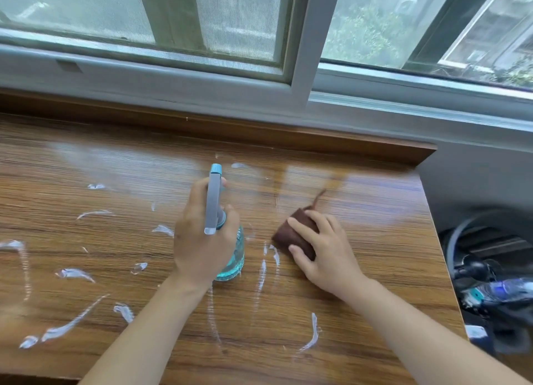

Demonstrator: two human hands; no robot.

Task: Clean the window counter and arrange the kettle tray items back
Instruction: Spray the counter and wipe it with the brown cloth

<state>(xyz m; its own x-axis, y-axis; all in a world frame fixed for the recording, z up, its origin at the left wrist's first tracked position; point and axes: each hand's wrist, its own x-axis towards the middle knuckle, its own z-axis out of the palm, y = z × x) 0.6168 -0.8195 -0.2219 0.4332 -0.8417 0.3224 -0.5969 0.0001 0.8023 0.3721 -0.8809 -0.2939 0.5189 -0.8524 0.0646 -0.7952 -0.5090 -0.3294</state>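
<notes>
From the head camera, both forearms reach forward over the wooden table [360, 269] below the window [230, 24]. The left hand [199, 240] is curled round the neck of a clear teal spray bottle [230, 254], knuckles up, the bottle standing on the table with its grey trigger head pointing toward the window. Just to its right, the right hand [326, 254] presses a folded brown cloth [294, 234] flat on the table, fingers and thumb bent over its edges. White wet streaks [72, 324] lie scattered across the table, mostly left of the hands.
</notes>
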